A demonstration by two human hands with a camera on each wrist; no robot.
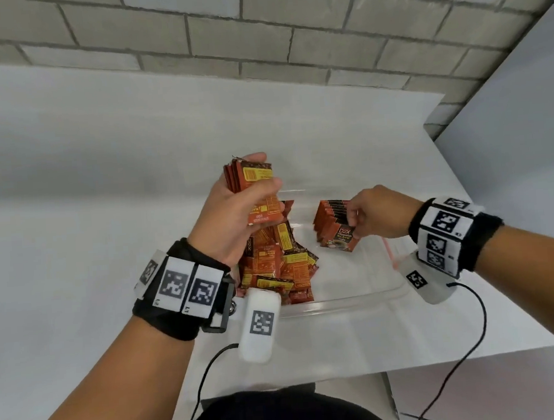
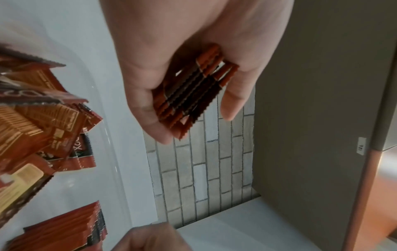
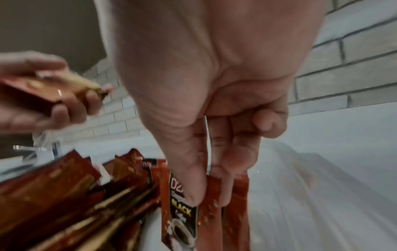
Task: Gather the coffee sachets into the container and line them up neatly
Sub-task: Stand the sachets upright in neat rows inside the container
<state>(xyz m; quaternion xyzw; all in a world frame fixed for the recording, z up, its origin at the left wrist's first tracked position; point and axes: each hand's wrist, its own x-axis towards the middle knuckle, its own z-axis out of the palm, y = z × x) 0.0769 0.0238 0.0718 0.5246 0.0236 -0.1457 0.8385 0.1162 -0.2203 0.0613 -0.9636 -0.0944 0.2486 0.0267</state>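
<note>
White table (image 1: 101, 156) before grey brick wall (image 1: 257, 40). Clear container (image 1: 357, 294): loose sachet heap (image 1: 282, 262), upright row (image 1: 332, 225) pinched by right hand (image 1: 377, 212). Left hand (image 1: 233, 213) gripping raised sachet bundle (image 1: 250, 179).

A plain indoor workspace: white table (image 1: 103, 189) against a grey brick wall (image 1: 256, 31).

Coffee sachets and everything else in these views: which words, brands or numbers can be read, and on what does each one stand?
"D2X": front sachet of the upright row, pinched by the right hand.
"BLACK": same sachet, clearest in the right wrist view.
Yellow panels on the loose sachets: too small.
Small white label on the grey panel: blurred.
</note>
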